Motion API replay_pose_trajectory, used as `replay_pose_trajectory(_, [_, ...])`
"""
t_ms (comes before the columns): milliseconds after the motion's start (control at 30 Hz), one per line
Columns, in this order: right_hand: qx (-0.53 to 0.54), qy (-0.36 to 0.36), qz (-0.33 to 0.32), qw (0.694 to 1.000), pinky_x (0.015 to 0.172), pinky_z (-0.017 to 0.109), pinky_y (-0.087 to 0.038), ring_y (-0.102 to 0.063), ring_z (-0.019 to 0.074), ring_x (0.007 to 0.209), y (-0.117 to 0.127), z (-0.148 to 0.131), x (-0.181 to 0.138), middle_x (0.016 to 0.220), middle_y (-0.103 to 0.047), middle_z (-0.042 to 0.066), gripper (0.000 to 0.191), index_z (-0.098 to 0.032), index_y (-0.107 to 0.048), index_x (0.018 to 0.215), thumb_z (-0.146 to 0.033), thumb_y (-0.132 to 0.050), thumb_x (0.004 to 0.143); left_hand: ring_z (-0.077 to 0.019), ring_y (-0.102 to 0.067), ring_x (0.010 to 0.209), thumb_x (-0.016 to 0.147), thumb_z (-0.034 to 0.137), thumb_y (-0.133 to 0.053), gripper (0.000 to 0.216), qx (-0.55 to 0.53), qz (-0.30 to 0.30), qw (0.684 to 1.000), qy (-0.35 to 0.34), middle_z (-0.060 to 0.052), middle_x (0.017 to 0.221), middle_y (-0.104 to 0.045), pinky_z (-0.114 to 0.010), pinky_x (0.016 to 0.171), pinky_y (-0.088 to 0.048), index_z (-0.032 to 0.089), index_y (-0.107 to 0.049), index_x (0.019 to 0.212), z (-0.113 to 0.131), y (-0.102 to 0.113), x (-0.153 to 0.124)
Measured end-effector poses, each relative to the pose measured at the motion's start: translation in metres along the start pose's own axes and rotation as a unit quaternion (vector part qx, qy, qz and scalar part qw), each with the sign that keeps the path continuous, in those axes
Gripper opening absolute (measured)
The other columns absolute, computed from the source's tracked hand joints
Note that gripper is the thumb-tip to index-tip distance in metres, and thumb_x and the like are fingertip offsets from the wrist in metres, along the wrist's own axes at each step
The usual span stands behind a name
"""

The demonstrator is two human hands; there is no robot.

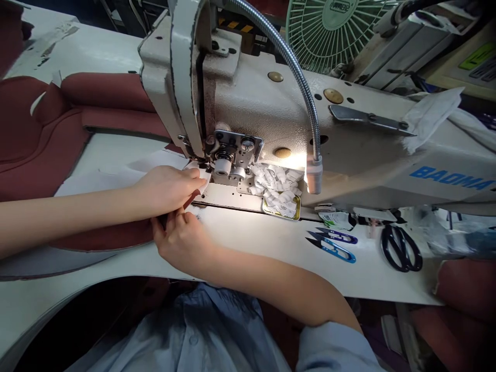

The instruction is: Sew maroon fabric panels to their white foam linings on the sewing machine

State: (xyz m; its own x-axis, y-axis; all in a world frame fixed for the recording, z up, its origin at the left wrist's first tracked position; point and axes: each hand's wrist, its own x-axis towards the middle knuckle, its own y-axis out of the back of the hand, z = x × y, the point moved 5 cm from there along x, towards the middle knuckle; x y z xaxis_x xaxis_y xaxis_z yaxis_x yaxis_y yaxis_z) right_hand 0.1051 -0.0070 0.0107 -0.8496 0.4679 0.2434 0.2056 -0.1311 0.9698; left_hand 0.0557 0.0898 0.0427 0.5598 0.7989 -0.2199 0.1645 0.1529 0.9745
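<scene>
Close to the needle area of a sewing machine [232, 93], my left hand [166, 188] is closed, its thumb and fingers pinching the edge of a white sheet-like piece [203, 181]. Just below it, my right hand [184, 243] has its fingers curled at the edge of the maroon fabric [116, 232], partly tucked under my left hand. The fabric's white underside shows along its edges. My fingertips partly hide the contact between both hands and the material. The presser foot is mostly hidden behind the machine head and the white piece.
Right of the needle, a small tin [296, 209] holds several white labels [275, 181] under a lamp [314, 175]. Thread snips [335, 250] and black-handled scissors [401, 248] lie on the white table [251, 237]. More maroon fabric [108, 93] spreads left; a green fan [337, 36] stands behind.
</scene>
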Motion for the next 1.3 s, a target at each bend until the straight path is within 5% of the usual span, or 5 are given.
replay_pose_trajectory(200, [0.007,0.003,-0.02,1.0,0.072,0.039,-0.05,-0.067,0.0348,0.111,-0.005,0.012,-0.009,0.124,-0.064,0.031,0.037,-0.005,-0.06,0.131,-0.015,-0.04,0.101,-0.0211,-0.057,0.062,0.092,0.018,-0.05,0.023,0.101,-0.021,0.994,-0.03,-0.008,0.083,-0.063,-0.033,0.06,-0.031,0.017,-0.065,0.11,0.003,0.003,0.005])
replay_pose_trajectory(433, [0.014,0.045,-0.034,0.998,0.078,0.04,-0.05,-0.062,0.0351,0.121,-0.002,0.037,-0.028,0.134,-0.059,0.028,0.04,-0.015,-0.056,0.139,-0.02,-0.039,0.103,-0.0208,-0.058,0.065,0.088,0.008,-0.053,0.017,0.106,0.075,0.986,-0.108,-0.007,0.071,-0.061,-0.033,0.062,-0.036,0.013,-0.068,0.096,0.003,-0.01,0.013])
replay_pose_trajectory(600, [0.05,0.057,-0.048,0.996,0.079,0.039,-0.05,-0.057,0.033,0.128,0.002,0.055,-0.041,0.14,-0.054,0.027,0.04,-0.017,-0.055,0.141,-0.019,-0.042,0.103,-0.0196,-0.059,0.073,0.091,0.0,-0.04,0.036,0.137,0.114,0.974,-0.138,-0.006,0.075,-0.065,-0.033,0.065,-0.038,0.016,-0.07,0.1,-0.003,-0.008,0.016])
replay_pose_trajectory(900, [0.051,0.03,-0.045,0.997,0.081,0.037,-0.05,-0.053,0.0307,0.133,0.003,0.065,-0.042,0.142,-0.053,0.025,0.042,-0.017,-0.053,0.142,-0.016,-0.041,0.102,-0.0249,-0.059,0.09,0.1,0.012,-0.039,0.03,0.143,0.07,0.979,-0.124,-0.009,0.093,-0.068,-0.037,0.073,-0.043,0.014,-0.069,0.105,0.007,-0.005,0.001])
replay_pose_trajectory(1300, [0.035,-0.013,-0.041,0.998,0.084,0.039,-0.052,-0.053,0.0309,0.132,0.002,0.064,-0.04,0.139,-0.056,0.024,0.04,-0.008,-0.052,0.138,-0.015,-0.041,0.101,-0.0299,-0.056,0.101,0.089,0.0,-0.043,0.03,0.076,0.072,0.993,-0.059,-0.012,0.094,-0.065,-0.048,0.096,-0.037,0.014,-0.067,0.1,0.017,0.006,-0.005])
